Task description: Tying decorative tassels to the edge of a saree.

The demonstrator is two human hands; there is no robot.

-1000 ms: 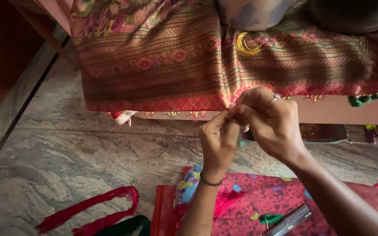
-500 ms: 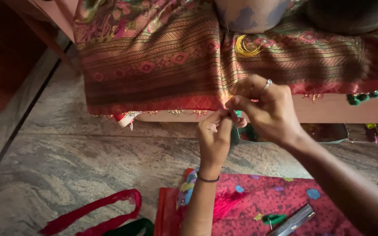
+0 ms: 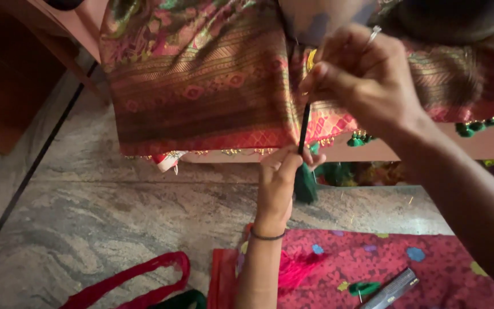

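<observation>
Down at the far left, a red fabric strip (image 3: 127,277) lies on the stone floor (image 3: 87,194). Next, the left hand (image 3: 278,180) pinches the top of a dark green tassel (image 3: 305,182) just under the patterned cloth's (image 3: 201,86) red hem. Above, the right hand (image 3: 361,74) grips a taut dark thread (image 3: 303,127) rising from the tassel. Lower right, a comb (image 3: 390,288) rests on a red cushion (image 3: 430,269).

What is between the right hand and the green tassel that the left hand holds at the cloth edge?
Only a taut dark thread runs from the right hand down to the left hand and the green tassel. Nothing else visible lies between them; the patterned cloth hangs behind.
</observation>
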